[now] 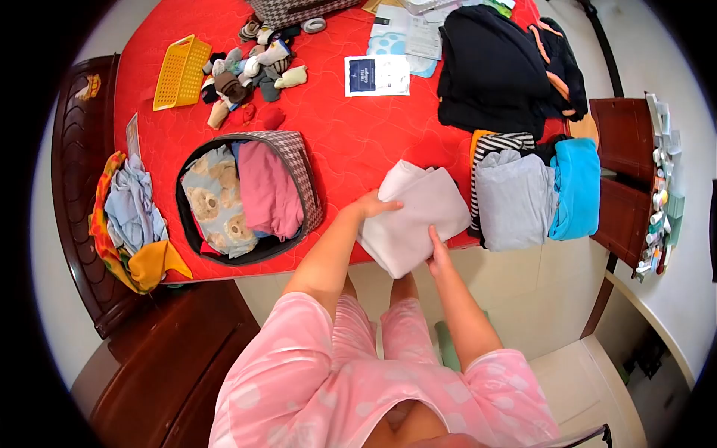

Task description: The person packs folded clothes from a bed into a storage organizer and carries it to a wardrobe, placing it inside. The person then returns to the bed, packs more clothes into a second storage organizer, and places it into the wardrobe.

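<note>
A folded white garment (418, 213) is held between my two hands at the near edge of the red-covered bed. My left hand (376, 204) grips its left side, thumb lying on top and fingers out of sight beneath. At the lower right edge, my right hand (439, 257) holds it with the thumb up along the side. Left of the garment stands an open houndstooth storage bag (308, 179) with a bear-print cloth (216, 198) and a pink cloth (269, 190) inside. Close on the right lie a folded grey garment (514, 200) and a bright blue one (575, 187).
Rolled socks (246, 78) lie beside a yellow basket (181, 72) at the far left. Black clothes (493, 67) are heaped at the far right, near white packets (377, 75). Crumpled light-blue clothing (136, 201) sits by the dark headboard (82, 194). Small bottles line a shelf (657, 187).
</note>
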Action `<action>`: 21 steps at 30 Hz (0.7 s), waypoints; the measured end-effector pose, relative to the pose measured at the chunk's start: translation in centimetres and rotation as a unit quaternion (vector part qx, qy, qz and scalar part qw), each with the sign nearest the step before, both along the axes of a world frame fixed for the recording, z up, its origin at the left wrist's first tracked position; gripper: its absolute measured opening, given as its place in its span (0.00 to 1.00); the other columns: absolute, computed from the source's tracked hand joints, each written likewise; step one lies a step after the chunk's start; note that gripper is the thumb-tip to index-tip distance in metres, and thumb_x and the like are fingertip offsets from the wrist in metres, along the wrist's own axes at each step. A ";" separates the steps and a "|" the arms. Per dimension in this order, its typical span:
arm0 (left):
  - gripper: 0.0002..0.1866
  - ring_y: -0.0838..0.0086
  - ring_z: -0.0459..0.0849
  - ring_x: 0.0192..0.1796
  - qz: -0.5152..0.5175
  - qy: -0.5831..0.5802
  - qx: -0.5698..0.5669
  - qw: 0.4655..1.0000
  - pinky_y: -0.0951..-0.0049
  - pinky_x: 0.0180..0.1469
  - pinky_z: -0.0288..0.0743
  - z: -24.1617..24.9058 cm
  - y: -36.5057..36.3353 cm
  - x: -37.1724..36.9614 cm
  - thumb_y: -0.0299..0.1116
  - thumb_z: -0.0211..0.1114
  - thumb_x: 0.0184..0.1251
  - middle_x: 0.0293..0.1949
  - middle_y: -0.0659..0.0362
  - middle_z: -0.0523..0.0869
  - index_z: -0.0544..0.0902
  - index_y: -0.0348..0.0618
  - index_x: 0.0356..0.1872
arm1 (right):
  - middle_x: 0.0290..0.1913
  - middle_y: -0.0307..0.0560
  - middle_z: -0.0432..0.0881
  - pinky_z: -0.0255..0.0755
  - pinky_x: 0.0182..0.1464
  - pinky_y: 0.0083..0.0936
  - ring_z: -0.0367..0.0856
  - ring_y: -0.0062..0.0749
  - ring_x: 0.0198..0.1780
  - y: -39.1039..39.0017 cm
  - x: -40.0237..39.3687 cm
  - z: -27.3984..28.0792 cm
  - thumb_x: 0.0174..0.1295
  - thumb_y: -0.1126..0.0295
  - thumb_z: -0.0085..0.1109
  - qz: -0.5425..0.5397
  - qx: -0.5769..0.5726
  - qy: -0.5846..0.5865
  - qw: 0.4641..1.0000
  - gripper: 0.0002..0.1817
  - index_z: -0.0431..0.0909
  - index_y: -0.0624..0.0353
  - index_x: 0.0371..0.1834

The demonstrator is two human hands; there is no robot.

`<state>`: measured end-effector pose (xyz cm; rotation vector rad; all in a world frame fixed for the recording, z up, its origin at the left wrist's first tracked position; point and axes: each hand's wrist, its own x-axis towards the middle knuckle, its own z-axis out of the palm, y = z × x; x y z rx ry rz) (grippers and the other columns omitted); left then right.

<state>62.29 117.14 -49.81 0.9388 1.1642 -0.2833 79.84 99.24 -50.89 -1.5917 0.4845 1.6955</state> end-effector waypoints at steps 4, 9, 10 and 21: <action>0.35 0.64 0.78 0.57 0.170 -0.039 -0.022 0.984 0.67 0.59 0.70 0.5 -3.2 -0.9 0.47 0.70 0.54 0.55 0.50 0.79 0.71 0.40 0.61 | 0.64 0.46 0.70 0.60 0.67 0.35 0.68 0.38 0.64 0.2 1.3 0.0 0.55 0.50 0.67 0.001 0.050 0.043 0.998 0.41 0.62 0.59 0.67; 0.37 0.63 0.79 0.56 0.283 -0.083 0.092 0.951 0.66 0.58 0.70 5.1 -4.4 -1.4 0.49 0.71 0.52 0.54 0.49 0.80 0.70 0.39 0.61 | 0.62 0.46 0.73 0.63 0.64 0.36 0.70 0.38 0.62 2.7 2.1 3.0 0.56 0.54 0.67 -0.004 0.095 0.036 0.995 0.36 0.65 0.58 0.65; 0.38 0.63 0.79 0.55 0.280 -0.056 0.124 0.950 0.66 0.57 0.71 5.9 -4.3 -1.6 0.49 0.72 0.51 0.54 0.49 0.80 0.70 0.39 0.60 | 0.61 0.46 0.73 0.64 0.63 0.36 0.71 0.37 0.61 3.3 2.4 3.5 0.56 0.56 0.67 0.005 0.107 0.030 0.994 0.36 0.64 0.59 0.65; 0.33 0.66 0.79 0.50 0.424 -0.060 0.352 0.833 0.68 0.53 0.72 17.9 -0.6 -13.1 0.42 0.73 0.52 0.48 0.51 0.82 0.71 0.36 0.56 | 0.63 0.51 0.69 0.63 0.63 0.34 0.69 0.39 0.62 16.8 -7.5 17.3 0.58 0.59 0.64 0.181 0.317 -0.060 0.929 0.39 0.58 0.65 0.67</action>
